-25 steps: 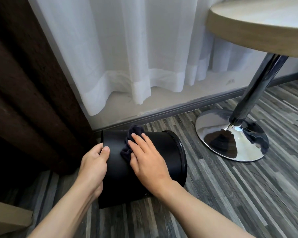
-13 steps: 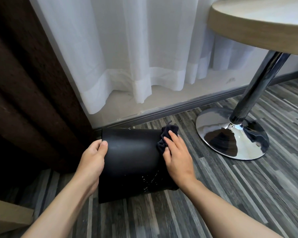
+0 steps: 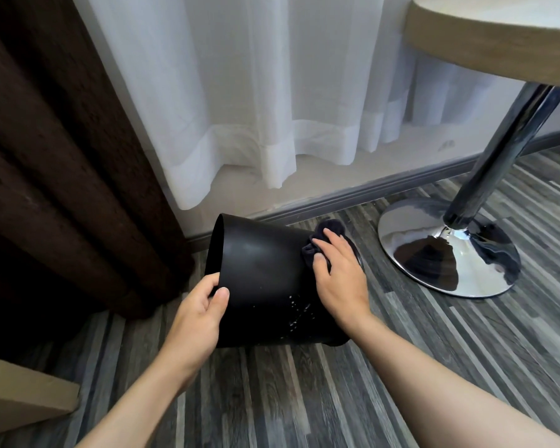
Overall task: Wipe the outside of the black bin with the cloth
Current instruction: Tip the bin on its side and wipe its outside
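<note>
The black bin (image 3: 259,276) lies tipped on the wood-pattern floor, its flat end raised toward the left and its rim end to the right. My left hand (image 3: 198,315) grips the bin's left edge, thumb on the side wall. My right hand (image 3: 340,276) presses a dark crumpled cloth (image 3: 320,240) against the bin's upper right side near the rim. Small pale specks show on the bin's lower side.
A chrome table base (image 3: 450,250) and its pole stand close on the right under a round wooden tabletop (image 3: 498,37). White sheer curtain (image 3: 256,92) and a grey skirting lie behind; a dark brown curtain (image 3: 46,156) hangs left. A beige furniture corner (image 3: 20,392) sits bottom left.
My right hand slid the cloth from the bin's middle to its right end. My left hand shifted to grip the left edge, and that end of the bin tilted up.
</note>
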